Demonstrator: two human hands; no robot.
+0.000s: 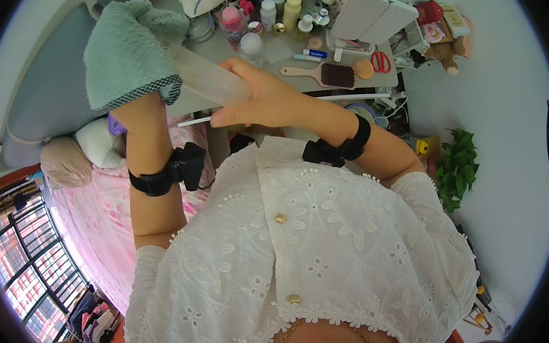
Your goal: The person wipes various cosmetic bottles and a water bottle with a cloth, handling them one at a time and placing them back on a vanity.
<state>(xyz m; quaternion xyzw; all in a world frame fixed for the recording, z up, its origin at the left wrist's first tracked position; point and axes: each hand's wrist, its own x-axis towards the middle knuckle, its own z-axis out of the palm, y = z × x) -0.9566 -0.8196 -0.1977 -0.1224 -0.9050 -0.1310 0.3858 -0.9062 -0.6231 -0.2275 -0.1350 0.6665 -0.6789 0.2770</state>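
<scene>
A pale green fluffy towel (124, 58) with a dark checked edge covers my left hand, hiding its fingers; only the wrist and forearm (147, 141) show below. My right hand (262, 94) grips a long translucent plastic container (207, 76), thumb on the near side and fingers on the far side. The container tilts up to the left, and its far end meets the towel, where bristle-like lines show faintly. Whether the left fingers hold the container through the cloth is hidden. Something purple (116, 124) shows beside the left wrist.
A desk (269, 80) ahead carries a paddle hairbrush (327, 74), red scissors (381, 62), a round sponge (363, 69), several bottles, including a pink-capped one (232, 28), and a white folding case (364, 17). A bed with pink bedding (93, 206) lies left; a leafy plant (458, 169) stands right.
</scene>
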